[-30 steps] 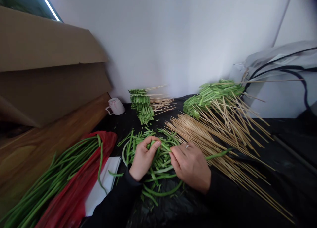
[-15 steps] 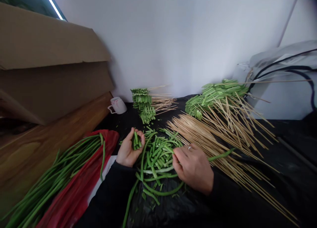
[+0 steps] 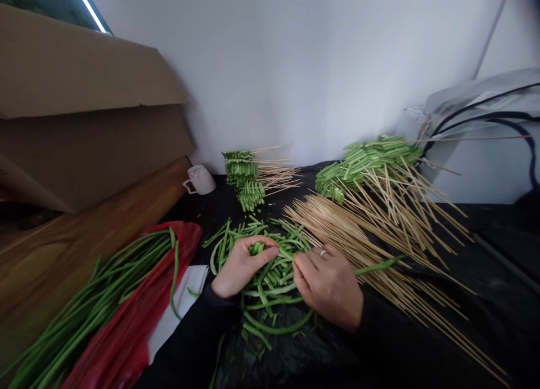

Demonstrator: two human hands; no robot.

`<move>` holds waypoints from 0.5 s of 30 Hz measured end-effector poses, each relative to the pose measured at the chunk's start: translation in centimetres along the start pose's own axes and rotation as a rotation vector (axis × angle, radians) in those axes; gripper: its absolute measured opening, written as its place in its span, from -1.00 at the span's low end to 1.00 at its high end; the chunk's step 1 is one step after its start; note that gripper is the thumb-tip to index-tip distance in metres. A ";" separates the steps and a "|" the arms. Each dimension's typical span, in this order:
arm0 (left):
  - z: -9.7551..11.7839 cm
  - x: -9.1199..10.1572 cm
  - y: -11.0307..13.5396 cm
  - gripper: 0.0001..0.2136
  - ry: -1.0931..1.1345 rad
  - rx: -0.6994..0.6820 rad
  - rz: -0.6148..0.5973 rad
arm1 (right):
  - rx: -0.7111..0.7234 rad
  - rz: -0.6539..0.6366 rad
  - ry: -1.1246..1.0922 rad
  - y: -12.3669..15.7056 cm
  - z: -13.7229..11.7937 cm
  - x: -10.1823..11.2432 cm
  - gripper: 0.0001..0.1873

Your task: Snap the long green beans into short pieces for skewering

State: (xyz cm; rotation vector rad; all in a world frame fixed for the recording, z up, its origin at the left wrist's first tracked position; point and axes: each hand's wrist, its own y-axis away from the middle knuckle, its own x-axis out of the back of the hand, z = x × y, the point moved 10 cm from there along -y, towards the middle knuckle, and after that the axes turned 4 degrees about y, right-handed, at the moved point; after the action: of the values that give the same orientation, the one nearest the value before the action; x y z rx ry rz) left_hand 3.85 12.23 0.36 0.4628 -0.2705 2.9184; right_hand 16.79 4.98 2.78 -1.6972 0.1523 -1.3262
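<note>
My left hand (image 3: 239, 263) is curled around a small bunch of cut bean pieces (image 3: 256, 247), resting on the heap of cut green beans (image 3: 270, 268). Just to its right, my right hand (image 3: 327, 285), with a ring on one finger, pinches a bean-threaded skewer (image 3: 373, 265) whose green end points right. Both hands lie on the black sheet (image 3: 464, 316). A broad fan of bare bamboo skewers (image 3: 379, 248) spreads to the right of my right hand.
Long uncut beans (image 3: 97, 304) lie on a red bag (image 3: 130, 327) at the left. Finished bean skewers are stacked at the back centre (image 3: 244, 180) and back right (image 3: 367, 158). A white cup (image 3: 200, 180) sits by a cardboard box (image 3: 84, 113). A grey bag (image 3: 485, 135) stands at right.
My left hand had lifted palm-up with bean pieces to the left; now it is back down on the heap beside my right hand. My right hand has barely moved.
</note>
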 end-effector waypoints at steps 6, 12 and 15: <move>0.8 -1.6 0.4 -0.85 -0.030 -0.049 -0.077 | -0.007 -0.004 -0.057 0.0 0.1 -0.1 -0.80; 1.8 -2.0 0.7 -0.87 -0.072 -0.098 -0.092 | -0.038 0.003 -0.109 0.0 0.3 -0.1 -0.80; 1.7 -2.3 0.8 -0.89 -0.049 -0.069 -0.143 | -0.004 0.045 -0.167 0.2 -0.2 0.2 -0.82</move>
State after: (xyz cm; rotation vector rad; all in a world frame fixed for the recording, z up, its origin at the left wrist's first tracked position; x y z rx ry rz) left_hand 6.36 10.75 1.04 0.5204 -0.3299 2.7523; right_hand 16.79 4.64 2.77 -1.7887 0.0954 -1.1459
